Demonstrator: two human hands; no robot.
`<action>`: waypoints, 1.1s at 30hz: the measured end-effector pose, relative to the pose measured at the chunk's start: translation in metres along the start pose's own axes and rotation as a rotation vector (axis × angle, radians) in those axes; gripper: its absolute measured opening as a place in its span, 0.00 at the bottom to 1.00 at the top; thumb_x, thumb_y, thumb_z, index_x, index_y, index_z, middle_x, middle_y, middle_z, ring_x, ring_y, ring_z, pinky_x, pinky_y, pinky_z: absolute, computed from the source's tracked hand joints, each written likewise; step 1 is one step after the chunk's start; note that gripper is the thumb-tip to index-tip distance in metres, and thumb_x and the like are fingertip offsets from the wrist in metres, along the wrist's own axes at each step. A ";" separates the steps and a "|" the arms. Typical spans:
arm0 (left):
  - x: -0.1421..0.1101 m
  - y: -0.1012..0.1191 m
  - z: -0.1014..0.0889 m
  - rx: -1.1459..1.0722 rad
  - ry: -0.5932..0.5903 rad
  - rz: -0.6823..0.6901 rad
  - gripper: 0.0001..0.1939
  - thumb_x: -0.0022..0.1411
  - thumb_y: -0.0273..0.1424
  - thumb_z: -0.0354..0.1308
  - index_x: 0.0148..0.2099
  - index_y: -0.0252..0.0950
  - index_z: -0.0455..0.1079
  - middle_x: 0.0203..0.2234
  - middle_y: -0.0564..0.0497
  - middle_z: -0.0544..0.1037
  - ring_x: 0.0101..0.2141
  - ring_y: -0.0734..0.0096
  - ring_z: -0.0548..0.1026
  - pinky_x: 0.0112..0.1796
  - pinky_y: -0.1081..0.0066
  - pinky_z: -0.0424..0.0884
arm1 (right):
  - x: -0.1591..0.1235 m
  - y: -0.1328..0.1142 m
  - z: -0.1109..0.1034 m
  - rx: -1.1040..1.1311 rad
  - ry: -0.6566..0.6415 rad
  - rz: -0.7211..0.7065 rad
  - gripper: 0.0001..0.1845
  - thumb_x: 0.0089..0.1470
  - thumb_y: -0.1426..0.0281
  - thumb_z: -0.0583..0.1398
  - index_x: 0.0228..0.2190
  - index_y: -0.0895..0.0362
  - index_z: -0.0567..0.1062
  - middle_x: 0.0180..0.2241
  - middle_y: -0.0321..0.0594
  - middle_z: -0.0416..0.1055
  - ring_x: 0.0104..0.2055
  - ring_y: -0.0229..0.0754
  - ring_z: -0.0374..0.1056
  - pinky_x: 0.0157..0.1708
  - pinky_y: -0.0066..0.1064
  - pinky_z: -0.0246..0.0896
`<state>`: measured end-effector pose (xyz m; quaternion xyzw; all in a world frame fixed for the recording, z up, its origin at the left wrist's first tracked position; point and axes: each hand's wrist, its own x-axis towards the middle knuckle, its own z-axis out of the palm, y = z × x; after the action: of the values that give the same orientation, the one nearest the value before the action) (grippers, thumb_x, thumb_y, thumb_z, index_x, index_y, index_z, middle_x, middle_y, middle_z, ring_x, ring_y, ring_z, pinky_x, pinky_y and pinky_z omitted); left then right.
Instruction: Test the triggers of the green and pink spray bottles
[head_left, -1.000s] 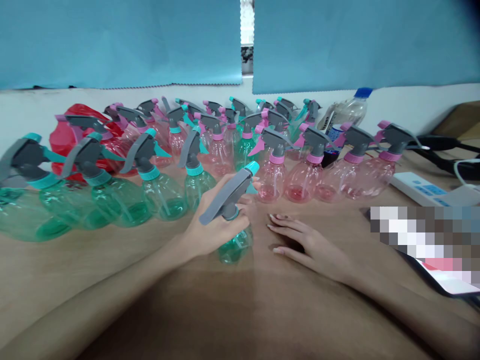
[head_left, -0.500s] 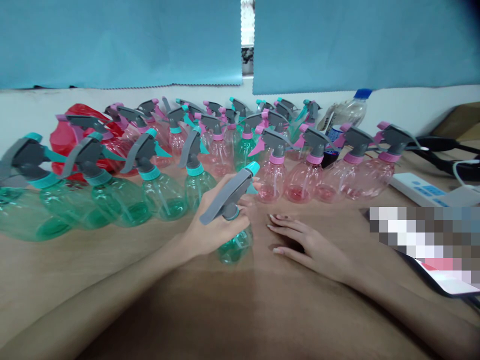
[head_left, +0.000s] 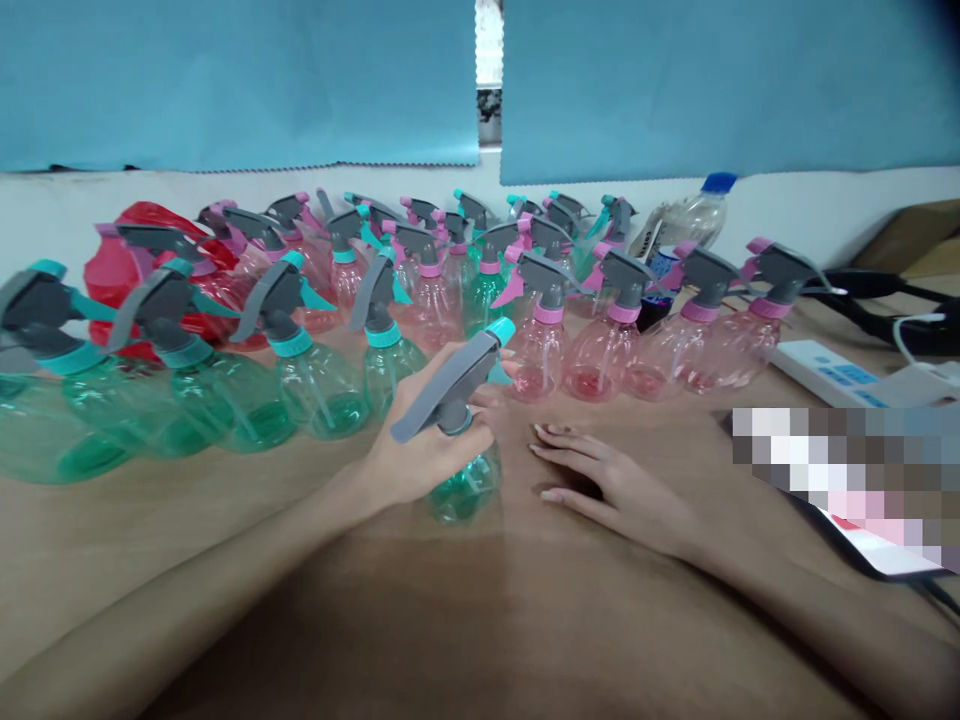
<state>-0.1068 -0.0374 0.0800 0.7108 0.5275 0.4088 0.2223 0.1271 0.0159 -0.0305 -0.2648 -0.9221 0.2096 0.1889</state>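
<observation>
My left hand (head_left: 420, 450) is closed around the neck of a green spray bottle (head_left: 463, 490) with a grey trigger head and a turquoise nozzle. The bottle stands roughly upright at the middle of the table, and my fingers partly hide its collar and trigger. My right hand (head_left: 611, 490) rests on the wooden table (head_left: 480, 620) to the right of that bottle, fingers stretched out, holding nothing. A row of green spray bottles (head_left: 322, 390) stands to the left. Pink spray bottles (head_left: 604, 360) form a row beyond my right hand.
More pink and green spray bottles crowd behind the front rows. A red plastic bag (head_left: 112, 285) lies at the back left. At the right are a clear bottle with a blue cap (head_left: 694, 215), a white power strip (head_left: 832, 370) and a blurred-out flat device (head_left: 885, 555).
The view has shifted slightly, so everything sits a little further left and higher. My left hand keeps its hold on the green spray bottle, and my right hand stays flat.
</observation>
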 end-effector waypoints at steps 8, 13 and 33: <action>0.003 -0.002 0.003 0.125 0.053 0.074 0.11 0.53 0.29 0.52 0.41 0.40 0.63 0.28 0.55 0.73 0.31 0.64 0.75 0.37 0.66 0.73 | 0.001 0.001 -0.002 -0.010 -0.007 -0.017 0.29 0.61 0.55 0.54 0.59 0.54 0.64 0.62 0.44 0.59 0.65 0.47 0.52 0.63 0.48 0.48; 0.005 0.001 0.006 0.087 0.088 0.058 0.11 0.52 0.29 0.52 0.40 0.41 0.63 0.33 0.53 0.75 0.32 0.66 0.75 0.34 0.68 0.73 | 0.000 0.002 -0.001 -0.009 0.007 -0.023 0.28 0.60 0.55 0.54 0.58 0.54 0.65 0.62 0.44 0.60 0.65 0.47 0.53 0.63 0.48 0.48; 0.006 0.009 0.005 -0.005 -0.014 -0.088 0.17 0.52 0.30 0.52 0.46 0.41 0.66 0.39 0.49 0.79 0.41 0.61 0.77 0.42 0.61 0.75 | 0.001 0.000 -0.003 0.003 0.002 -0.011 0.29 0.60 0.54 0.54 0.58 0.54 0.65 0.62 0.44 0.60 0.64 0.47 0.53 0.63 0.48 0.48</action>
<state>-0.0969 -0.0344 0.0854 0.6893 0.5554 0.3951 0.2456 0.1278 0.0173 -0.0279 -0.2596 -0.9231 0.2097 0.1912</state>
